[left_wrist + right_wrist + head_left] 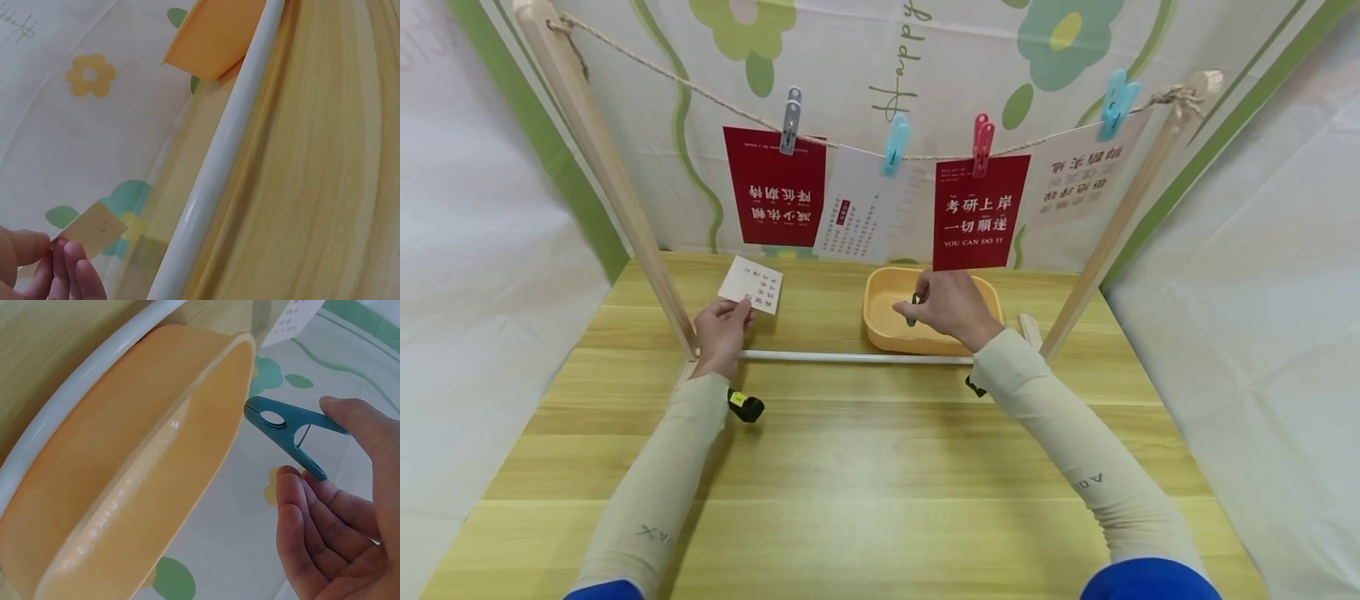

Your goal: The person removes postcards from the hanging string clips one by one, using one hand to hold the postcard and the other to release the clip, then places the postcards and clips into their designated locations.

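Note:
My left hand (721,332) pinches a small white card (751,282) with red print between thumb and fingers, near the base of the left post. In the left wrist view the card (94,230) sticks out past the fingertips. My right hand (957,305) is above the yellow plastic basin (880,333). It pinches a teal clothespin (284,428) by its handle ends, thumb on one arm and fingers on the other. The clothespin's tip overlaps the basin's rim in the right wrist view.
A twine line (700,89) runs between two wooden posts (617,183). Red cards (981,212) and white cards (861,204) hang from it by grey, blue and pink clothespins (982,148). A white rod (850,357) crosses low in front of the basin.

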The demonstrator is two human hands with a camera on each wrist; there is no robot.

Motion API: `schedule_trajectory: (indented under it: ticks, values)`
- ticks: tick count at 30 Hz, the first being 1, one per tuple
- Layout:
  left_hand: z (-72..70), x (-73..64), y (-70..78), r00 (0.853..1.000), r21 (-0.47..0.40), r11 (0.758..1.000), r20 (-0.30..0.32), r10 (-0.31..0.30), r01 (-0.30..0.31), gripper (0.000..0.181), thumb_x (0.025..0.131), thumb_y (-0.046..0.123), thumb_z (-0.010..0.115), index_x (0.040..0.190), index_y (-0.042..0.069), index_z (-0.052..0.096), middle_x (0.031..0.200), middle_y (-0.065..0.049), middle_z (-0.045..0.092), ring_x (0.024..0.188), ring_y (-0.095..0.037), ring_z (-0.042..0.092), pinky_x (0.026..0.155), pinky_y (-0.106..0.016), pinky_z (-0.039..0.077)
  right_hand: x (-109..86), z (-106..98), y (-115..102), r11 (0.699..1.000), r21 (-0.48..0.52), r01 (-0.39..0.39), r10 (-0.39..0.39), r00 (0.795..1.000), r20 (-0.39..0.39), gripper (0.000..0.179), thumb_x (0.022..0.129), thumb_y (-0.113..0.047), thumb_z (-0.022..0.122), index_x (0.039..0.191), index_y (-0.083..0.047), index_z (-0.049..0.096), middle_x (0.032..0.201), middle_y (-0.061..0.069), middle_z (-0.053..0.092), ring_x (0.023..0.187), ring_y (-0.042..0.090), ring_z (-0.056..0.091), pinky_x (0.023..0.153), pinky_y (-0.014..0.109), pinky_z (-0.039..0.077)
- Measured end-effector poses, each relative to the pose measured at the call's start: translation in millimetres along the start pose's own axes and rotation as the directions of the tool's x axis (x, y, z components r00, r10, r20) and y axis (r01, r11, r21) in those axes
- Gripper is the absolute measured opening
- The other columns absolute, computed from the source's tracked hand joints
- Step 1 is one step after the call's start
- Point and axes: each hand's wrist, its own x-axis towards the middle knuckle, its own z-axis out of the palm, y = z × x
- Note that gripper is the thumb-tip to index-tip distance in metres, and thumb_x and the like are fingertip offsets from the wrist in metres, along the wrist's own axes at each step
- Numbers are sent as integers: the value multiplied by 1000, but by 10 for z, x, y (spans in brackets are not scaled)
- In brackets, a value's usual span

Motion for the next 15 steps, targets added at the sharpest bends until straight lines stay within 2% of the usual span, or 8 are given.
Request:
schedule_trajectory:
  ticks: [6,15]
  values:
    - [-10,17,-22,1000,40,999,13,-10,9,18,105,19,66,112,2,67,77,13,71,81,-3,69,84,-18,61,9,30,35,1000,6,-31,31,1000,8,39,90,-44,82,86,-8,69,84,7,74,72,21,62,67,36,51]
    - [-10,45,-39,1000,32,999,-5,-28,28,33,104,16,68,124,-11,67,77,8,73,76,-4,70,73,-16,60,50,86,66,1000,-12,-29,30,999,16,40,90,-44,83,80,-8,71,81,7,70,71,20,58,62,32,48]
